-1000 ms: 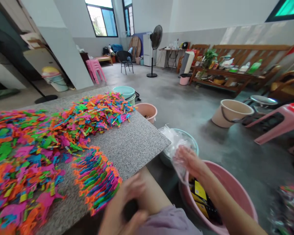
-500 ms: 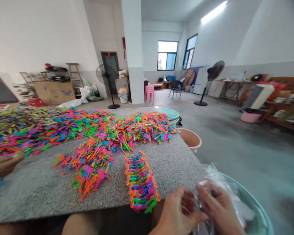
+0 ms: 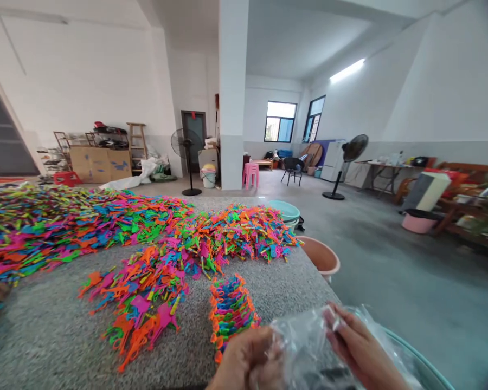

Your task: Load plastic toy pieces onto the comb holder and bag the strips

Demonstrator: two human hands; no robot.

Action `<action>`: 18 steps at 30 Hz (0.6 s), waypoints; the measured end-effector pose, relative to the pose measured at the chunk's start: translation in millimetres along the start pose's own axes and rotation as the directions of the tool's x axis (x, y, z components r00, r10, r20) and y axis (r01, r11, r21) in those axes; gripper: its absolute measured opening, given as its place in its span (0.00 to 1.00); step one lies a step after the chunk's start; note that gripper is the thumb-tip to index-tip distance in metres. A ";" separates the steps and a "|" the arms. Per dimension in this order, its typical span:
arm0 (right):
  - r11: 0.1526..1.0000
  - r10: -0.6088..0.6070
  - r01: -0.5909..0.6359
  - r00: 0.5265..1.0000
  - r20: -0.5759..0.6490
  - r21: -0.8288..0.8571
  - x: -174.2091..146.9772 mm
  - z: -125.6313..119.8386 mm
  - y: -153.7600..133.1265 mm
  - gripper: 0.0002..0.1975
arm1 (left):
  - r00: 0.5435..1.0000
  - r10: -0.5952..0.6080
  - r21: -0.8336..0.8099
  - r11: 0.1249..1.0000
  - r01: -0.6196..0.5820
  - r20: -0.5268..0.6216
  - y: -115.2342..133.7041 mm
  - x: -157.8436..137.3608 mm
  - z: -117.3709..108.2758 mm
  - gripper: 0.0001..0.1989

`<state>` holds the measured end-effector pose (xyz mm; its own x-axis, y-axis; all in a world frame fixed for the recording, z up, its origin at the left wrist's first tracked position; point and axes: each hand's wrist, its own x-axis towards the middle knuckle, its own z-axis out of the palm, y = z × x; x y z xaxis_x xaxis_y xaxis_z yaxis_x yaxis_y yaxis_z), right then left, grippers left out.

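Clear plastic bag (image 3: 307,338) is held spread between both hands, above the table's (image 3: 280,290) right edge. Its upper edge is pinched by right thumb and fingers [right hand (image 3: 360,341)]; its left side is gripped in the curled, blurred left hand (image 3: 246,357). Toy row (image 3: 232,306) is partly hidden behind the left hand.

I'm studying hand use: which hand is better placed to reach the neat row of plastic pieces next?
Probably the left hand: it appears beside the row, while the right hand is farther off, pinching the clear bag.
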<state>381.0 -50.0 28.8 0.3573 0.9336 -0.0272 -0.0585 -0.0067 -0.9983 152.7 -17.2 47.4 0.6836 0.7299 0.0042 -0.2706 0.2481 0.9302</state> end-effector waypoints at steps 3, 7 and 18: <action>0.901 -0.416 0.397 0.904 -0.092 -0.173 21.5 7.0 -32.9 0.19 | 0.859 0.511 0.793 0.539 -0.283 -0.041 36.9 16.4 -27.7 0.23; 0.626 -0.683 0.677 0.716 0.148 -0.388 80.6 49.6 -46.6 0.15 | 0.750 0.651 0.978 0.206 -0.022 -0.120 76.9 49.1 -98.1 0.18; 0.734 -0.215 0.466 0.850 0.481 -0.494 129.9 130.0 90.6 0.15 | 0.731 0.532 0.901 0.313 0.300 -0.427 -35.8 16.2 -173.5 0.10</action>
<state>301.0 117.2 -58.4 -0.1323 0.9672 0.2169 0.5841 0.2529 -0.7713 55.8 96.2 -49.5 0.0661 0.9378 0.3408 0.7311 -0.2779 0.6231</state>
